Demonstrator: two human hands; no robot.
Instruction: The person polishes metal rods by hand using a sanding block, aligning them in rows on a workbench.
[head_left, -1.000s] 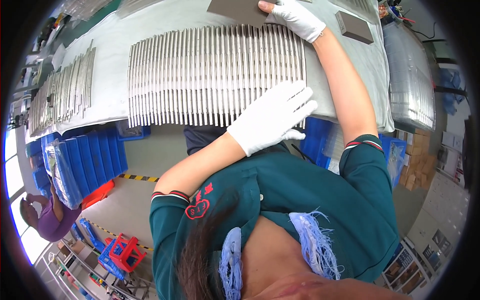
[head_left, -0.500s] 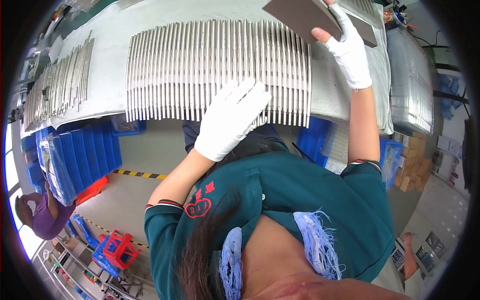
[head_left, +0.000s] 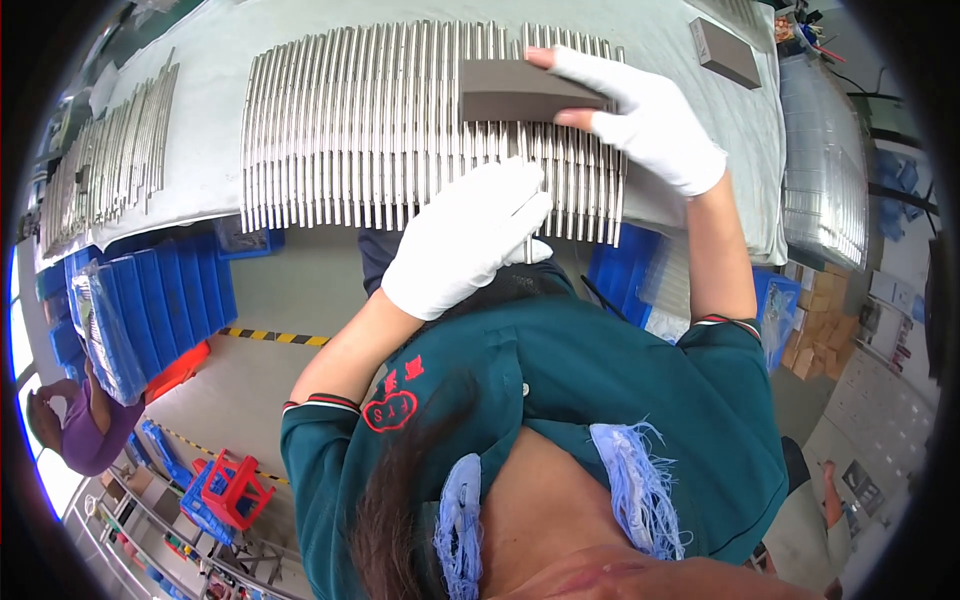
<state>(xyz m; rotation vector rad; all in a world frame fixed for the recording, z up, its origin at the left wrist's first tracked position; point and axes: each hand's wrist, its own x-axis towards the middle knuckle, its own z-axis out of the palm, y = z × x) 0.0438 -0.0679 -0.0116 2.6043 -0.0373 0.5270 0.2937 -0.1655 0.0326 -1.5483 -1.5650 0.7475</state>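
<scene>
Many slim silver metal rods (head_left: pixel 340 120) lie side by side in a wide row on the cloth-covered table. My left hand (head_left: pixel 465 235), in a white glove, is closed at the row's near edge around one metal rod (head_left: pixel 528 248), whose near end sticks out beyond the others. My right hand (head_left: pixel 660 125), in a white glove with bare thumb and fingertip showing, grips a flat grey-brown rectangular block (head_left: pixel 510 92). The block lies across the upper part of the rods, right of the row's middle.
Another grey-brown block (head_left: pixel 725 52) rests on the light cloth (head_left: pixel 690 150) at the far right. Thinner rods (head_left: pixel 110 160) lie at the left, with blue bins (head_left: pixel 170 300) below them. Clear plastic packs (head_left: pixel 822 165) stand at the right edge. A person in purple (head_left: pixel 95 430) is at lower left.
My right hand has brought the block leftward and down onto the rods. One rod in my left hand has slid nearer to me, leaving a gap at the row's far edge.
</scene>
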